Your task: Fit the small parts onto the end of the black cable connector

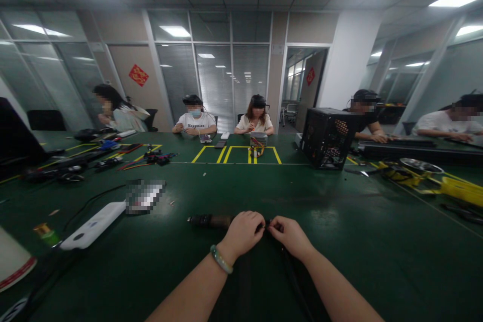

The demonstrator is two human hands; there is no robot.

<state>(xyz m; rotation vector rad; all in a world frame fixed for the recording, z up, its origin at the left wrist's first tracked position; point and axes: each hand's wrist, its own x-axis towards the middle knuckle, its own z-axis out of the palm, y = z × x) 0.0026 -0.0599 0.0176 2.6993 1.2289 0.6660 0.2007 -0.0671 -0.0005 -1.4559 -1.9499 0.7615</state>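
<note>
My left hand point(243, 231) is closed around the right end of a dark, brownish cylindrical tool point(209, 220) that lies on the green table point(339, 241) and sticks out to the left. My right hand point(289, 234) is pinched shut against the left one, fingertips meeting over a small dark part that I cannot make out. A black cable point(292, 282) runs from the hands toward me between my forearms. A green bead bracelet point(221, 259) sits on my left wrist.
A white power bank point(94, 225) with a black cord lies to the left. A black mesh computer case point(327, 137) stands at the right rear. Yellow tools point(453, 186) lie far right. Cables and parts point(94, 161) lie far left. Several people sit at the far and right sides.
</note>
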